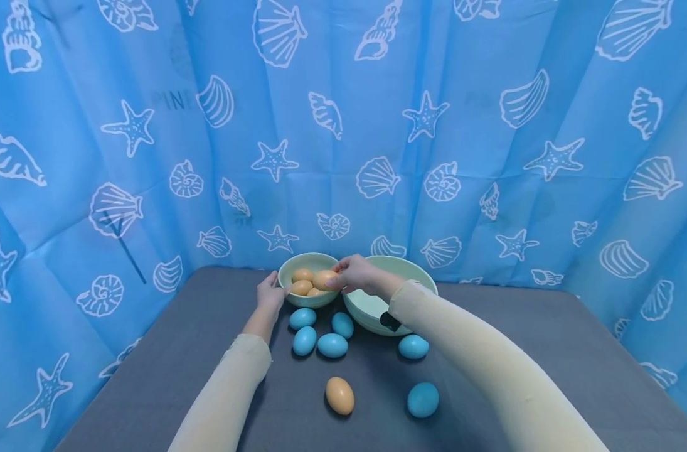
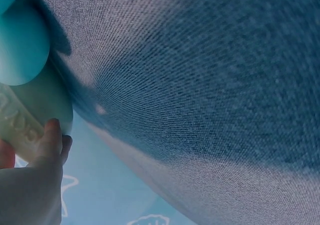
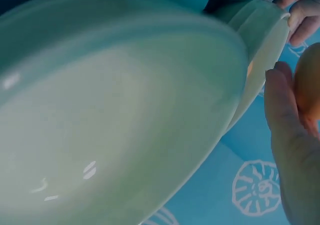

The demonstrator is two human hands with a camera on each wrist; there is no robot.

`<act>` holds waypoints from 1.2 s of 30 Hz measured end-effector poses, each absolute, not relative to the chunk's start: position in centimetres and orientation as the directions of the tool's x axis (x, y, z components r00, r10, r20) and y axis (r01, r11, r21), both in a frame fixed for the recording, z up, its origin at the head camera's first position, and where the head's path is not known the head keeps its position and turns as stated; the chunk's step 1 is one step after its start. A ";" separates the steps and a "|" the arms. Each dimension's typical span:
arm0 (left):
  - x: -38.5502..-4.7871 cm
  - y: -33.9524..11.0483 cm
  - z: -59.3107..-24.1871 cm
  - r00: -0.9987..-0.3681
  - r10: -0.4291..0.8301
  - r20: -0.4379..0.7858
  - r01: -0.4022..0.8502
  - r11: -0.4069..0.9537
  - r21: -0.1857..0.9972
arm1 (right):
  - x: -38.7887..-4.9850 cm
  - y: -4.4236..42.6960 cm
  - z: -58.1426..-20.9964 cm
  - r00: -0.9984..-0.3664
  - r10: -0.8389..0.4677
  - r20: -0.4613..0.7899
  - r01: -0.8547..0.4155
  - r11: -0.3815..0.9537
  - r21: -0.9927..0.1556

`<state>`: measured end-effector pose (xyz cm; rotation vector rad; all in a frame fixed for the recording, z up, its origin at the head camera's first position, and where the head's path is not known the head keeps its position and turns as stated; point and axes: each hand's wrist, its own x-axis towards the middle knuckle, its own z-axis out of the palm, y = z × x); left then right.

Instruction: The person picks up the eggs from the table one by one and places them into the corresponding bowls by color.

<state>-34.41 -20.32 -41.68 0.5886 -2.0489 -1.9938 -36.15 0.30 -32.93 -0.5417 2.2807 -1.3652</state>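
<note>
My left hand (image 1: 270, 294) grips the left side of a small pale green bowl (image 1: 311, 301), with fingers against its outer wall (image 2: 35, 102) in the left wrist view. Several light orange eggs (image 1: 301, 287) lie inside that bowl. Over its right part, my right hand (image 1: 359, 275) pinches another orange egg (image 1: 324, 280) between thumb and fingers. The right wrist view shows this egg (image 3: 308, 80) at its right edge, partly cut off. A larger pale green bowl (image 1: 371, 305) stands just to the right, beneath my right wrist; no egg shows in its visible part.
Several blue eggs (image 1: 332, 345) lie in front of the small bowl. One more blue egg (image 1: 413, 346) sits before the large bowl, and another (image 1: 423, 400) is nearer me. A loose orange egg (image 1: 340, 395) rests on the grey table (image 1: 168, 376). Behind hangs a blue shell-patterned curtain (image 1: 332, 207).
</note>
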 end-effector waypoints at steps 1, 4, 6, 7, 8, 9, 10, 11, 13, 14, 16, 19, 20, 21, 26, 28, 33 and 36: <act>-34.1 -20.2 -41.3 -0.896 -0.423 -0.133 -0.143 -0.008 0.990 | -36.1 0.0 -33.0 -0.840 -0.519 -0.159 -0.100 0.436 -0.894; -33.4 -19.9 -40.8 -0.897 -0.420 -0.134 -0.143 -0.011 0.990 | -36.1 -0.9 -33.3 -0.858 -0.488 -0.158 -0.080 0.432 -0.898; -33.2 -19.8 -40.6 -0.900 -0.416 -0.129 -0.139 -0.006 0.990 | -36.2 -1.5 -33.5 -0.872 -0.465 -0.153 -0.073 0.433 -0.898; -33.1 -19.8 -40.6 -0.901 -0.416 -0.125 -0.136 -0.002 0.991 | -36.3 -1.8 -33.6 -0.879 -0.453 -0.150 -0.070 0.433 -0.899; -33.1 -19.7 -40.7 -0.901 -0.417 -0.122 -0.135 0.001 0.991 | -36.4 -2.1 -33.8 -0.886 -0.440 -0.146 -0.068 0.435 -0.898; -33.2 -19.7 -40.8 -0.901 -0.418 -0.117 -0.132 0.006 0.991 | -36.5 -2.4 -34.0 -0.892 -0.429 -0.142 -0.068 0.437 -0.897; -33.2 -19.7 -40.8 -0.901 -0.419 -0.114 -0.129 0.009 0.992 | -36.5 -2.7 -34.1 -0.897 -0.418 -0.142 -0.064 0.440 -0.896; -33.3 -19.8 -40.9 -0.901 -0.419 -0.111 -0.127 0.011 0.992 | -36.6 -3.0 -34.2 -0.902 -0.407 -0.143 -0.060 0.446 -0.893; -33.4 -19.8 -41.1 -0.901 -0.420 -0.107 -0.125 0.014 0.992 | -36.6 -3.5 -34.5 -0.909 -0.392 -0.143 -0.060 0.461 -0.885; -33.3 -19.8 -41.1 -0.901 -0.420 -0.106 -0.123 0.014 0.992 | -36.6 -3.7 -34.6 -0.911 -0.389 -0.140 -0.066 0.471 -0.880; -33.3 -19.8 -41.0 -0.901 -0.421 -0.104 -0.122 0.016 0.992 | -36.7 -4.2 -34.8 -0.912 -0.387 -0.133 -0.079 0.486 -0.870; -33.3 -19.8 -40.9 -0.899 -0.424 -0.107 -0.125 0.015 0.992 | -36.8 -4.8 -35.3 -0.917 -0.384 -0.106 -0.112 0.504 -0.856; -33.3 -19.8 -40.9 -0.898 -0.426 -0.109 -0.126 0.013 0.992 | -36.9 -5.0 -35.4 -0.920 -0.378 -0.099 -0.119 0.512 -0.851; -33.4 -19.8 -40.9 -0.897 -0.428 -0.110 -0.128 0.013 0.992 | -36.9 -5.2 -35.5 -0.924 -0.371 -0.094 -0.123 0.520 -0.845; -33.7 -19.9 -41.1 -0.898 -0.425 -0.113 -0.132 0.015 0.991 | -37.0 -5.7 -36.0 -0.929 -0.364 -0.064 -0.174 0.583 -0.793; -33.7 -20.0 -41.1 -0.900 -0.421 -0.111 -0.131 0.019 0.991 | -37.0 -5.9 -36.2 -0.926 -0.374 -0.061 -0.196 0.611 -0.767; -33.7 -20.0 -41.1 -0.898 -0.423 -0.119 -0.141 0.021 0.990 | -37.1 -6.3 -36.4 -0.912 -0.398 -0.094 -0.208 0.650 -0.731; -33.7 -20.0 -41.2 -0.897 -0.424 -0.126 -0.147 0.017 0.989 | -37.2 -6.4 -36.6 -0.905 -0.412 -0.106 -0.216 0.660 -0.720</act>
